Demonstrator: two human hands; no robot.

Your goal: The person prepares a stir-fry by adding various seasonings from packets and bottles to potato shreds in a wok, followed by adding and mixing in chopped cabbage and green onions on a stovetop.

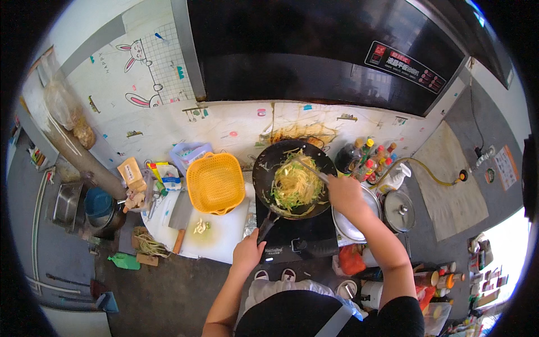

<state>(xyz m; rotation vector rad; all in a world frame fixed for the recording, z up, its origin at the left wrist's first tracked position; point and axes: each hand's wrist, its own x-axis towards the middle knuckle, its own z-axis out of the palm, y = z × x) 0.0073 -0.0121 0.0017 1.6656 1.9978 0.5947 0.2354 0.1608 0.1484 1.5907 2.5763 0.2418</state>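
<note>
My left hand [249, 252] grips the dark handle [266, 227] of a black wok [262, 168], which stands on a black cooktop [294, 240]. Shredded yellow strands mixed with green slivers [297, 182] are heaped inside the wok. From the right, my right hand [346, 194] reaches over the rim, closed around a slim metal utensil [312, 168]. The utensil's far end lies on the food; whether it is a spatula or chopsticks, I cannot tell.
Left of the cooktop, a white cutting board [223, 236] bears chopped garlic [201, 226] and a cleaver [180, 215]. A yellow plastic basket [215, 183] sits behind. To the right are a large metal lid or basin [358, 219], a glass-lidded pot [400, 210] and several sauce bottles [372, 162]. A range hood [294, 54] overhangs.
</note>
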